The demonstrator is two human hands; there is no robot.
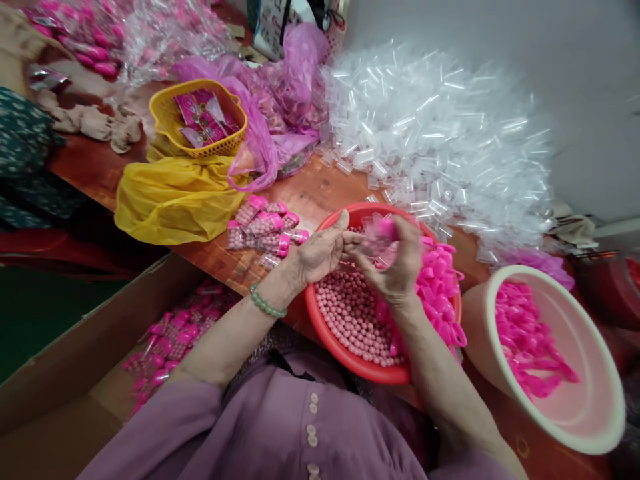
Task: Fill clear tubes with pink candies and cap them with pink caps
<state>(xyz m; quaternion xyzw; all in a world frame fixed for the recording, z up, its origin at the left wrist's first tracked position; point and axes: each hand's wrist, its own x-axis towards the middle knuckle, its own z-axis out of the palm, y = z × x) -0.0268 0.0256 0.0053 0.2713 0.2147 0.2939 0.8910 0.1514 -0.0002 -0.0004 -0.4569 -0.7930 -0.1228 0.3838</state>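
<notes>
Over a red basin (311,313) of round pink beads (345,313), my right hand (403,267) grips a small clear tube with a bright pink cap (377,233), blurred by motion. Beads seem to be inside the tube. My left hand (323,250) is held palm up beside it, thumb apart and fingers stretched toward the tube; whether they touch it I cannot tell. Bright pink plastic caps (437,293) are heaped on the basin's right side, partly behind my right wrist. Left of my left hand lie several bead-filled capped tubes (265,223) on the table.
A big pile of empty clear tubes (440,133) covers the back right. A white tub (600,400) with pink caps stands right. Further left are a yellow basket (160,110), a yellow bag (175,200) and another person's arm (20,53). Below, a cardboard box (75,333) holds filled tubes.
</notes>
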